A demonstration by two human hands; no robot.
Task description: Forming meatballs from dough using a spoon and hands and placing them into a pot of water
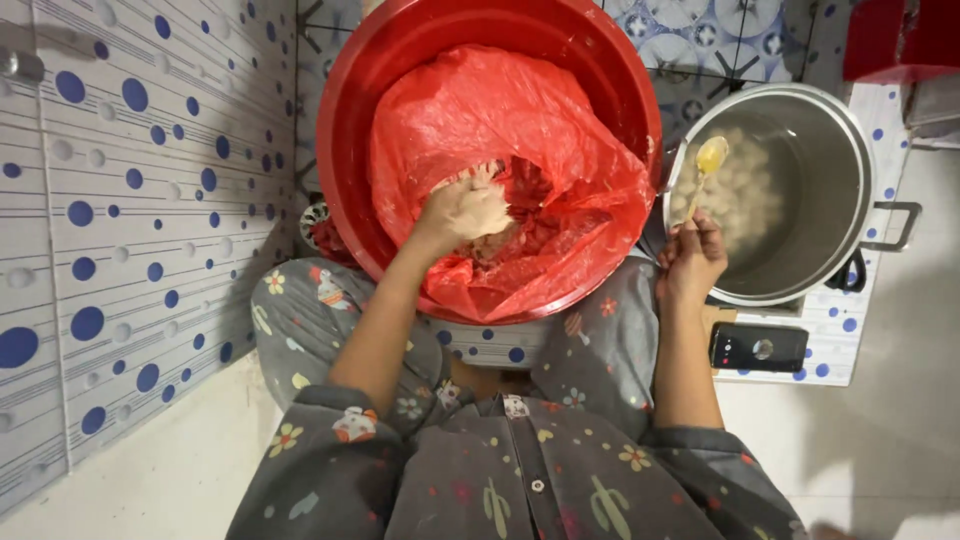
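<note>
A big red basin (400, 60) stands in front of my knees, lined with a red plastic bag (480, 110) that holds a pale pink paste. My left hand (465, 210) is buried in the paste inside the bag, its fingers closed around a lump of it. Over the near rim of a steel pot (840, 170) at the right, my right hand (692, 262) holds a spoon (706, 165) with a yellowish bowl. Inside the pot, several pale round balls float in cloudy water.
A wall of white tiles with blue dots (120, 220) runs along the left. A black phone (757, 347) lies on the floor by my right knee. A red box (900, 40) sits at the top right. The pot's handle (897, 226) sticks out to the right.
</note>
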